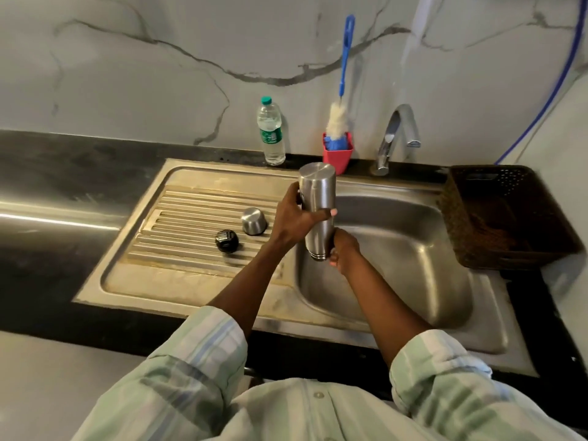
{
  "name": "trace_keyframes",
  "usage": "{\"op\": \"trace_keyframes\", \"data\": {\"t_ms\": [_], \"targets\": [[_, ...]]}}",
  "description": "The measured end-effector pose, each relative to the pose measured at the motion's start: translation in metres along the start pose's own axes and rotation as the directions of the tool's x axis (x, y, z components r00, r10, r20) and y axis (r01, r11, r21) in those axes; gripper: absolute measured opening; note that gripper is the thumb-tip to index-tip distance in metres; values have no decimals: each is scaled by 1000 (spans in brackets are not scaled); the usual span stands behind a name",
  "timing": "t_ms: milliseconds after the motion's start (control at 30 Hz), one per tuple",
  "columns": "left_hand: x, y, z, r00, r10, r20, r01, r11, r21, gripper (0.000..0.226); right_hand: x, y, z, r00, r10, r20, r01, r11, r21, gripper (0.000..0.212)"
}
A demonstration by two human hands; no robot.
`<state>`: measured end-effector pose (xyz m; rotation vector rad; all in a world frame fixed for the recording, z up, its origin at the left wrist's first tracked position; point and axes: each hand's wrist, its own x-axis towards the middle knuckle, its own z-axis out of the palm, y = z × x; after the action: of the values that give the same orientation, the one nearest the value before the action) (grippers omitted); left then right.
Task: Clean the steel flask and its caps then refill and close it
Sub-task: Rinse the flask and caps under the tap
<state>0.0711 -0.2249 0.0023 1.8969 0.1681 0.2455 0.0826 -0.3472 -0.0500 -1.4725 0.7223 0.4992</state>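
1. A steel flask (pixel 317 208) is held upside down over the sink basin (pixel 397 259), its flat base up and its open mouth pointing down.
2. The left hand (pixel 294 218) wraps the middle of the flask, thumb across the front; its grip is closed around the body.
3. The right hand (pixel 343 249) holds the lower end by the mouth, fingers curled round the rim; its grip is also closed on the flask.
4. On the ribbed draining board (pixel 191 224) to the left lie 2 caps: a steel cup cap (pixel 253 221), rim down, and a black inner cap (pixel 227 240) just beside it, nearer the viewer.
5. Behind the sink, on the dark tabletop (pixel 63 186), stand a clear plastic water bottle (pixel 271 132) with a green lid and a red holder (pixel 338 154) carrying a blue-handled bottle brush (pixel 342 90).
6. A chrome tap (pixel 396 135) curves over the basin; whether water is running cannot be told.
7. A brown woven basket (pixel 506 218) sits to the right of the sink.
8. Both sleeves (pixel 197 361) are pale green striped, rolled to the forearm.
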Motion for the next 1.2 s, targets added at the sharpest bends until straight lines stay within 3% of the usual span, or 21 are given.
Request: {"op": "trace_keyframes", "data": {"t_ms": [67,200,333,500,767,967,1200], "targets": [[6,-2,-24,997,40,-65,-42,999,-16,83,-6,-2,22,973,-191,-132,187,982,-37,21],[20,-8,-80,973,81,-216,-96,993,-62,80,-28,-10,73,813,-514,-274,422,844,-330,22],[35,-15,-146,914,118,-388,-154,986,-65,81,-34,-12,132,733,-651,-194,559,741,-373,25],[57,-33,-199,891,136,-433,-150,989,2,83,-43,-5,181,512,-858,-26,759,467,-454,18],[67,-78,-217,929,66,-365,-49,997,57,90,-36,-9,211,546,-828,129,716,381,-585,25],[69,-86,-220,932,47,-359,-37,999,35,89,-36,-11,218,474,-855,211,751,268,-603,24],[71,-91,-221,948,49,-314,-39,999,37,87,-36,-9,222,473,-847,244,735,226,-639,22]]}}
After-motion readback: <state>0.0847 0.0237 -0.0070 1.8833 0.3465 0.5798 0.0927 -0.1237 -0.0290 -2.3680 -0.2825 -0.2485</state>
